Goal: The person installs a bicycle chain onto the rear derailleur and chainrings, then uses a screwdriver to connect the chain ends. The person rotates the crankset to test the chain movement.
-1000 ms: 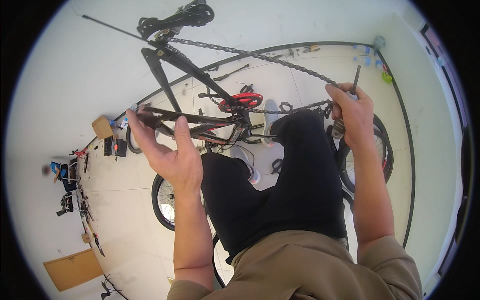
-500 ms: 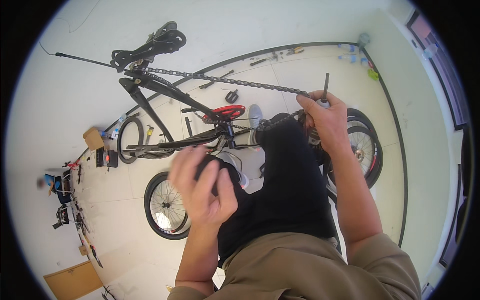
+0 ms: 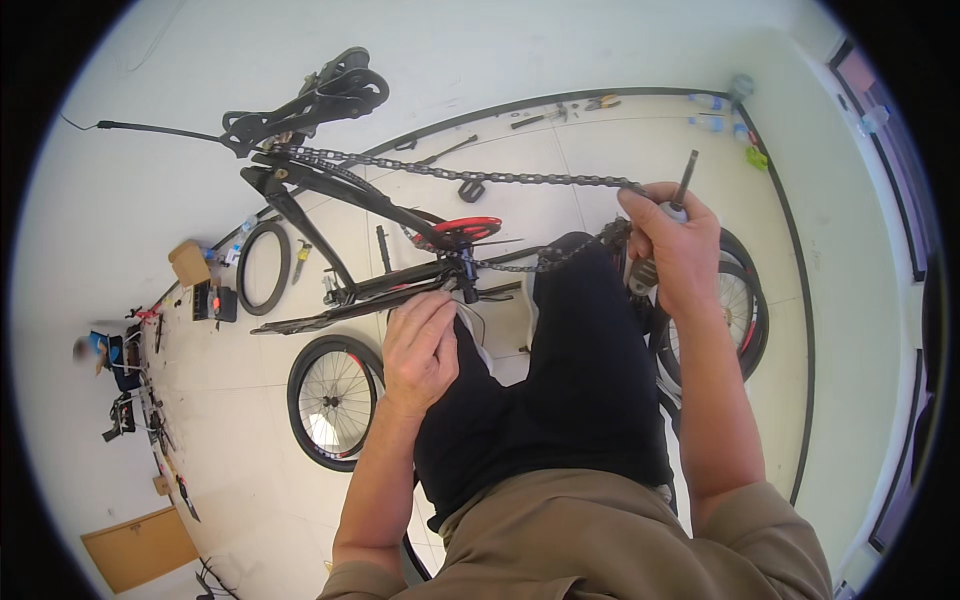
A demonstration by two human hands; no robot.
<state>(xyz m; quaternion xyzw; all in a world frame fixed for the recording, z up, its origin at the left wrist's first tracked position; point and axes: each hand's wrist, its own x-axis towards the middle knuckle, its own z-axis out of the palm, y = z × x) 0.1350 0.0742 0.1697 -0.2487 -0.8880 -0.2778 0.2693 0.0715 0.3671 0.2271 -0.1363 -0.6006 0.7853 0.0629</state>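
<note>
Bicycle chain, long, dark, metallic

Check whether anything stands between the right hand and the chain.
Nothing visible: the right hand holds the chain at its thumb, with a screwdriver in the same grip, its shaft clear of the chain.
</note>
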